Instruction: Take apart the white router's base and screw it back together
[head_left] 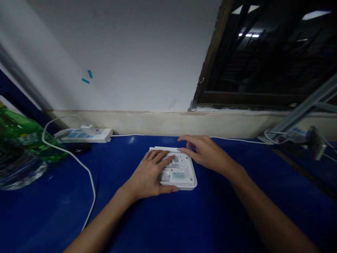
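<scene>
A white router-like box [187,175] lies on the blue table with its vented, labelled face up. My left hand [151,172] spans its left part, fingers spread over the top and thumb along the near edge, holding it. At the far right corner is my right hand [201,151]. Its index finger is stretched out above the far edge, the thumb tip is close to or touching that edge, and a gap shows between them. The other fingers are curled and partly hidden. A thin white strip [158,148] shows along the box's far side; I cannot tell whether it is a separate part.
A white power strip [105,135] with a plugged-in charger [88,129] sits by the wall. Its white cable [89,172] loops across the left of the blue table [163,225]. Green bottles [28,137] stand far left. A metal frame [302,105] and coiled wires [268,137] are right.
</scene>
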Demonstrator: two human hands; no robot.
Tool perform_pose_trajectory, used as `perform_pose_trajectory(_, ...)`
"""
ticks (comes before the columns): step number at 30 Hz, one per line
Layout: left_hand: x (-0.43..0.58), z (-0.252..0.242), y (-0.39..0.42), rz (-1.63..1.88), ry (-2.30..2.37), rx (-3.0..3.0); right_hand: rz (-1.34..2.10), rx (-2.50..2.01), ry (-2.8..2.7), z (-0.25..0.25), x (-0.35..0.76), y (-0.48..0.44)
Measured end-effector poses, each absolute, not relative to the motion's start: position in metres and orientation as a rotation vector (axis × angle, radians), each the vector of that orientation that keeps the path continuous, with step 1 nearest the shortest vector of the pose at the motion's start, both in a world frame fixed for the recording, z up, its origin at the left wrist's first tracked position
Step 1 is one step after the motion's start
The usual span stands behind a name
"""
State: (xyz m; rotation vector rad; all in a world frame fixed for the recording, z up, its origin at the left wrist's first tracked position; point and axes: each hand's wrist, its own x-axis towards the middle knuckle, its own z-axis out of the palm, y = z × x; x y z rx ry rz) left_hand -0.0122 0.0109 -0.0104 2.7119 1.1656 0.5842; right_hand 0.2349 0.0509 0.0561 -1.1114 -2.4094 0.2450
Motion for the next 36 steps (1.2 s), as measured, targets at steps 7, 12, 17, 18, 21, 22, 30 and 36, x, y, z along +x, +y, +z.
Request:
perform_pose_trajectory(7,-0.013,-0.011,0.011,0.576,1.172,2.713,0.379,-1.046,-2.228,0.037,0.233,0.045)
perform_pose_trajectory(12,-0.012,-0.012,0.012,0.58,1.167,2.726,0.257,-1.059,-2.189,0.026,0.231,0.041)
perform_pose_trajectory(17,-0.012,-0.012,0.011,0.599,1.169,2.725,0.325,-1.066,-2.109,0.014,0.238,0.044)
perform_pose_trajectory(18,-0.012,-0.012,0.011,0.6,1.171,2.726,0.365,-1.066,-2.073,0.012,0.24,0.044)
perform_pose_trajectory(21,-0.013,-0.011,0.011,0.595,1.178,2.728,0.452,-1.031,-2.008,0.01,0.243,0.042)
perform_pose_trajectory(22,-0.013,-0.011,0.01,0.595,1.176,2.728,0.464,-1.018,-2.005,0.01,0.243,0.041)
perform_pose_trajectory(30,-0.012,-0.011,0.01,0.621,1.17,2.717,0.528,-1.026,-2.047,0.002,0.246,0.038)
perform_pose_trajectory(36,-0.013,-0.011,0.011,0.61,1.171,2.719,0.574,-1.014,-1.964,0.0,0.247,0.037)
